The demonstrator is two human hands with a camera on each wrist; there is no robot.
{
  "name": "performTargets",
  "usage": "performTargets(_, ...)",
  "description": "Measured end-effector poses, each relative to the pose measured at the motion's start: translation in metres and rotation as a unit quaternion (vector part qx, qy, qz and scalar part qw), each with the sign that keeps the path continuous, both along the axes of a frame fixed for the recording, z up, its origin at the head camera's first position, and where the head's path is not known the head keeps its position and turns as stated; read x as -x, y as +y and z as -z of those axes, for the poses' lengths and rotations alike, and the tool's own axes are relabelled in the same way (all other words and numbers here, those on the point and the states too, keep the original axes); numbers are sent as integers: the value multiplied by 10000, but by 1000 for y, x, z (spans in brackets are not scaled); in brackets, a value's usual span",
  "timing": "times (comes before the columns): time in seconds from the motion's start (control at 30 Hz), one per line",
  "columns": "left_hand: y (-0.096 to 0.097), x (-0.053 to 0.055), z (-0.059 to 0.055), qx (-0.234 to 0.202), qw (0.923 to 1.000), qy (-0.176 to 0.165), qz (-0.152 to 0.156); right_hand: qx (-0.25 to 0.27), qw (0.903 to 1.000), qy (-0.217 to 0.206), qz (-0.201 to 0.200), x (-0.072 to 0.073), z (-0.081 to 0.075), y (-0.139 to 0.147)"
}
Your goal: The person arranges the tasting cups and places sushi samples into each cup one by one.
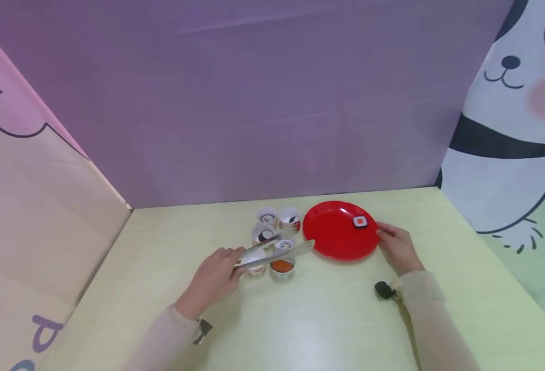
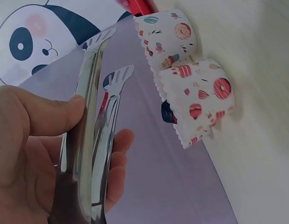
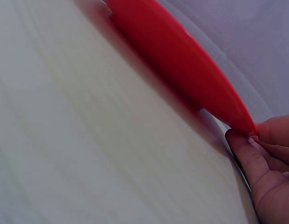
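My left hand (image 1: 214, 278) grips a pair of metal tongs (image 2: 88, 140), thumb on one arm and fingers round the other. The tongs' slotted tips stand apart above a cluster of small patterned paper cups (image 2: 200, 98), with nothing visibly held between them. A red round plate (image 1: 332, 237) lies to the right of the cups. On its right part sits one sushi roll piece (image 1: 360, 222), white with a dark edge and orange centre. My right hand (image 1: 398, 250) pinches the plate's right rim between thumb and fingers.
One front cup holds orange filling (image 1: 281, 266); other cups contain sushi-like pieces, partly hidden by the tongs. The pale table (image 1: 300, 324) ends at a purple backdrop (image 1: 253, 113). A printed panda panel (image 1: 504, 175) stands at the right, and another panel (image 1: 31, 206) at the left.
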State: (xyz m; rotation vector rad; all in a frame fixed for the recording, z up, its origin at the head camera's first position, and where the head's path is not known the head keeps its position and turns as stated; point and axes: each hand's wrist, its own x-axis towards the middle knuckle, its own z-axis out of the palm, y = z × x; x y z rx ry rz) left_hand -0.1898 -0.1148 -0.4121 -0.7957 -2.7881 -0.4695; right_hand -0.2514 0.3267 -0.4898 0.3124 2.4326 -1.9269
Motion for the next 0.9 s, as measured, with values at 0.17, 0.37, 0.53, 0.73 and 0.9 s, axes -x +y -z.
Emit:
performTargets(0.17, 12, 7, 0, -33, 10000, -41, 29, 31, 10000, 53, -19, 1, -1, 0)
performTargets(0.37, 29, 16, -4, 72, 9999, -99, 45, -75, 9999, -104, -2, 0, -4, 0)
performTargets(0.53, 42, 21, -7, 66, 9997, -227, 70, -33, 9999, -103, -5, 0, -3, 0)
performTargets(0.73, 60, 26, -11, 242, 9976, -640, 114, -125, 9999, -92, 19, 0, 0, 1)
performTargets(0.9, 80, 27, -14, 426, 9926, -1134, -92, -82, 9999, -100, 16, 1, 1, 1)
